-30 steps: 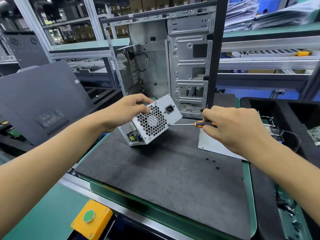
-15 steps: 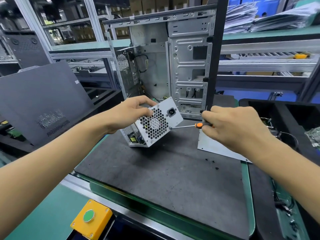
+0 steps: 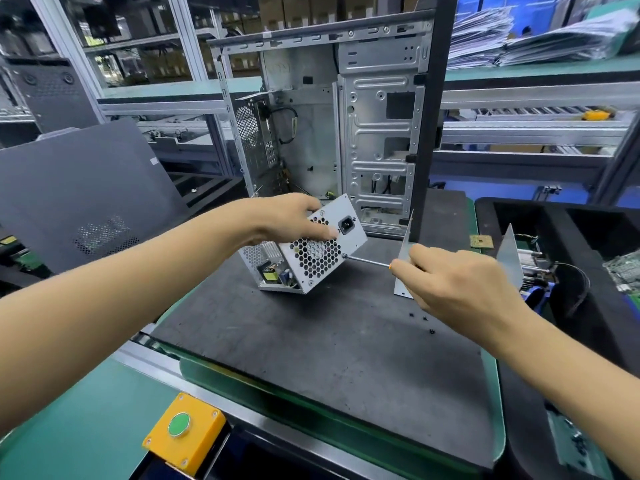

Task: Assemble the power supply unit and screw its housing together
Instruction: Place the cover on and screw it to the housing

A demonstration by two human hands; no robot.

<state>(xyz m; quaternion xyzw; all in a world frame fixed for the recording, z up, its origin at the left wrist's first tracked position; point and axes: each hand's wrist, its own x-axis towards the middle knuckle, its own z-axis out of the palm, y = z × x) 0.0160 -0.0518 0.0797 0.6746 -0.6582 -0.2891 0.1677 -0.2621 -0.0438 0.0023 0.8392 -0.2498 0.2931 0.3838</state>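
Screwdriving is the step in hand: the power supply unit (image 3: 304, 249) sits tilted near the far middle of the dark mat (image 3: 311, 341), resting on 1 lower edge with its fan-grille face turned toward the right hand. The left hand (image 3: 291, 220) grips the unit from the top, fingers curled over the upper edge and the thumb pressed on the grille face beside the power socket. The right hand (image 3: 457, 282) pinches the handle of a screwdriver (image 3: 367, 260), of which only a sliver of orange shows at the fingertips; the steel shaft runs leftward and its tip meets a screw at the right edge of the grille face. The unit's left side is open, with coils and a heat sink visible inside, so the housing looks not yet closed, and a bent metal cover (image 3: 405, 258) stands on the mat just behind the right hand. By my judgement the next move calls for keeping the shaft square to the screw while the left hand holds the unit steady, then taking 1 of the 3 small black screws (image 3: 425, 318) lying loose near the mat's right edge. As for containers, the black tray (image 3: 554, 216) beyond the mat's right edge holds a finned part, wires and a green circuit board; the open computer case (image 3: 346, 133) stands at the mat's far edge with cables inside.
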